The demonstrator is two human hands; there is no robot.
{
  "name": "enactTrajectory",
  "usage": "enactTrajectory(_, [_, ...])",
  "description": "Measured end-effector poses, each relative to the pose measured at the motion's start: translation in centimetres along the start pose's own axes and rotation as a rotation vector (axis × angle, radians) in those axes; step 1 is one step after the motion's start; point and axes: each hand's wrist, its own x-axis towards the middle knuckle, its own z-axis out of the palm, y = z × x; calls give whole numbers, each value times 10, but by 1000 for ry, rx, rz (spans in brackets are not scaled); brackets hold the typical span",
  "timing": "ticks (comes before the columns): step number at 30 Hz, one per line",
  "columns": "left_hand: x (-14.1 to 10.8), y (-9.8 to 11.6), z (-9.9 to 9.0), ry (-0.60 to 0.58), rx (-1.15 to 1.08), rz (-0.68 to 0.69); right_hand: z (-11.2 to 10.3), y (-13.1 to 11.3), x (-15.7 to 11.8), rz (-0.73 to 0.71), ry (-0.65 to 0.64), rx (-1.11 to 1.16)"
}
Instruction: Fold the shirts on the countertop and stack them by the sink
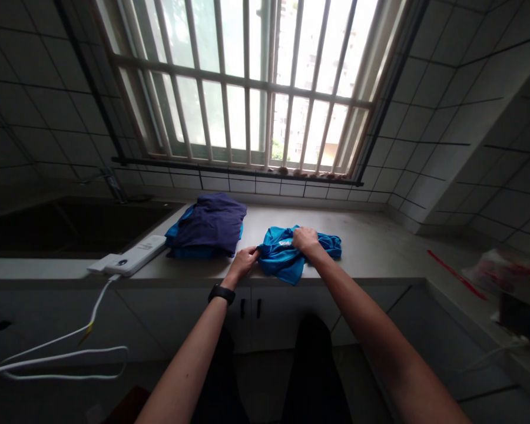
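Observation:
A bright blue garment (282, 262) with a small white print lies bunched on the counter, one corner hanging over the front edge. My left hand (245, 260), with a black band on the wrist, grips its left edge. On its upper middle, beside the print, my right hand (305, 239) is closed on the fabric. Left of my hands sits a stack of folded cloth, with a dark purple piece (214, 224) on top and blue cloth (175, 231) showing underneath.
A white power strip (141, 254) with a cable lies left of the stack, beside a dark sink (70, 227) with a tap (115, 185). A red strip (456, 274) and a plastic bag (497, 268) lie on the right counter. A barred window stands behind.

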Motion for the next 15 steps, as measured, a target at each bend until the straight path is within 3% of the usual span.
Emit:
enactTrajectory(2, [-1,0,-1,-59,-55,60,0,-23,-1,-37,55,156])
enactTrajectory(5, [-5,1,-4,-233,-106,166,18,-51,-4,-63,-83,317])
enactTrajectory(8, [-6,-1,-7,-306,-104,157,29,-56,-2,-80,-92,357])
enactTrajectory(10, [-4,-3,-8,-212,-156,102,20,-49,3,-87,-51,377])
enactTrajectory(12, [-1,-6,-7,-61,-228,46,-3,-36,9,-107,1,476])
enactTrajectory(15, [1,-10,-5,109,-275,-20,-55,-11,17,-294,44,919])
